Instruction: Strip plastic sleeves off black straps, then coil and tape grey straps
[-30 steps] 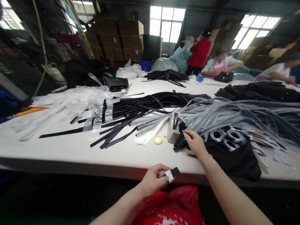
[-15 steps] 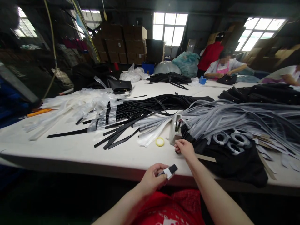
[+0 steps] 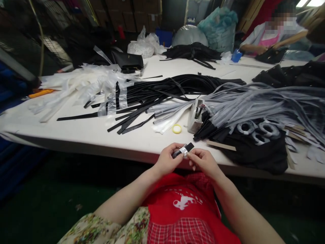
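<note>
My left hand (image 3: 168, 158) is closed around a short folded black strap (image 3: 189, 146), whose end sticks out between my hands. A shiny whitish wrap (image 3: 183, 151) goes round the strap's middle. The thumb and forefinger of my right hand (image 3: 203, 161) pinch the wrap's near edge; any small piece of tape under those fingertips cannot be made out. Both hands are in front of the table's near edge, above a red apron (image 3: 182, 189). Beyond them stand a grey tape dispenser (image 3: 195, 117) and, to its left, a yellow-rimmed tape roll (image 3: 176, 128).
Long black straps (image 3: 157, 91) lie across the white table (image 3: 83, 135). Plastic sleeves (image 3: 76, 81) pile up at left, sleeved straps (image 3: 254, 101) at right. Several wrapped coils (image 3: 246, 127) rest on black fabric (image 3: 264, 152). Across the table, a co-worker (image 3: 271, 37) handles a black item.
My right hand has come away from the tape dispenser, back to the strap in my left hand. Its fingers now touch the wrap. The view has tilted down.
</note>
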A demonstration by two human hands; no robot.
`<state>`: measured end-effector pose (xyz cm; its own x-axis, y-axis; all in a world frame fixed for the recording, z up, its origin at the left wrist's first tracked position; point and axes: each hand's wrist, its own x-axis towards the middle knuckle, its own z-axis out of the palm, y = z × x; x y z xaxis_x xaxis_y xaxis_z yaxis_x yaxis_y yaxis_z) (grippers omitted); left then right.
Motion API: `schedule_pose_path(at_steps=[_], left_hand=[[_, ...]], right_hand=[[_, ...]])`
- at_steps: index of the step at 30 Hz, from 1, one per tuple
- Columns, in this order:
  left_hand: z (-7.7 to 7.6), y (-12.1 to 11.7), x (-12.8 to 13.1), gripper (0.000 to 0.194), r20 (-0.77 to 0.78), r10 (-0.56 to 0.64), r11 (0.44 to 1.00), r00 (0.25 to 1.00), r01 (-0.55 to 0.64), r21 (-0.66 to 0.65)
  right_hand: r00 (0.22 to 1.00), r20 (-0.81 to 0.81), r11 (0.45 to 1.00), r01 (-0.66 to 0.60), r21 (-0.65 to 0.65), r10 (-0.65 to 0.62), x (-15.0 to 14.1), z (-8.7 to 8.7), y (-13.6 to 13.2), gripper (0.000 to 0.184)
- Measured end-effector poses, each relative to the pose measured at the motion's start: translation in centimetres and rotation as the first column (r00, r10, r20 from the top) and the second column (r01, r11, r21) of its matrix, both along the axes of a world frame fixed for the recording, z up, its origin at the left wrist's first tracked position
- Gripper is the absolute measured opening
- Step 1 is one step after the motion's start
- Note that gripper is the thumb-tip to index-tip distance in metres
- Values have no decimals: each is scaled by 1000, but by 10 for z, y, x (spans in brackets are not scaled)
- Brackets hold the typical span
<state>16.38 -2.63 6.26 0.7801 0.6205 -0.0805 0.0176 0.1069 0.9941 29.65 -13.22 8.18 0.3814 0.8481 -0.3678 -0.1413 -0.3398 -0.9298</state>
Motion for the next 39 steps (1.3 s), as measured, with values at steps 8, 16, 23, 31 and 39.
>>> schedule_pose_path(at_steps=[8, 16, 23, 31, 39], left_hand=[[1, -2, -4, 34, -33, 16, 992, 999, -12, 125], [6, -9, 6, 27, -69, 250, 879, 966, -196, 434], [1, -17, 14, 23, 158, 157, 651, 975, -223, 726], [-12, -37, 33, 26, 161, 119, 616, 980, -200, 762], [-15, -48, 58, 39, -31, 51, 639, 998, -9, 769]], right_hand=[[998, -2, 994, -70, -84, 70, 4, -9, 2, 45], [964, -262, 998, -19, 68, 36, -9, -11, -1, 44], [946, -209, 940, 286, 184, -247, -19, -25, 1, 40], [909, -366, 859, 340, 382, -198, -13, -16, -21, 39], [219, 746, 747, 435, 503, -629, 131, -14, -65, 33]])
